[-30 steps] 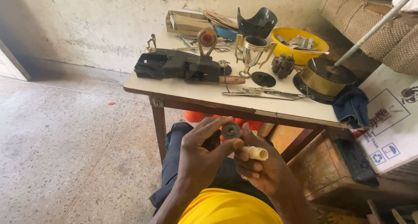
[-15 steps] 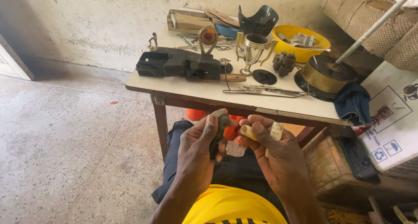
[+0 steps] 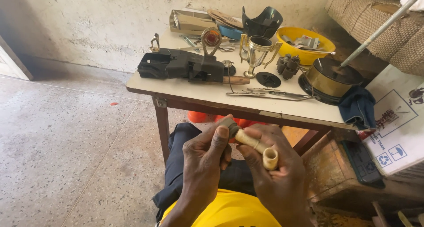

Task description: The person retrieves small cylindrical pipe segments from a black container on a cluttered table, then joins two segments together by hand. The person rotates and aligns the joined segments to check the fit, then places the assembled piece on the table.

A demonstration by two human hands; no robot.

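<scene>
Workshop corner: speckled concrete floor (image 3: 66, 156), stained plaster wall (image 3: 88, 28), small white-topped table (image 3: 185, 88) with brown wooden legs.

On table, left to right: black tool body (image 3: 181, 66) lying flat; small metal figurine (image 3: 155, 41) upright at the back edge; round medal-like ornament (image 3: 211, 38) on a stand; silver trophy cup (image 3: 257, 52) upright; black disc (image 3: 268, 79) flat, just beside the cup's foot; dark knobbed parts (image 3: 288, 64) in a cluster; yellow bowl (image 3: 305, 44) holding metal scraps; black moulded shell (image 3: 263, 22) behind the cup; round brass-and-black base (image 3: 329, 79) at the right end, a grey rod (image 3: 380, 30) rising from it at a slant. Long metal tweezers or strips (image 3: 269, 93) lie near the front edge. Blue cloth (image 3: 358, 107) hangs over the right corner. Printed carton (image 3: 395, 130) stands to the right of the table.

In hand, held over the lap, below the table's front edge: cream tube (image 3: 256, 146), tilted, open end toward the camera, far end touching a dark grey cap (image 3: 229, 124).

Left hand (image 3: 205, 158): closed on the cap, thumb on top.

Right hand (image 3: 276, 174): closed around the tube, fingers curled under, thumb along its side.

Whether cap is seated on tube or only pressed against it: cannot tell.
</scene>
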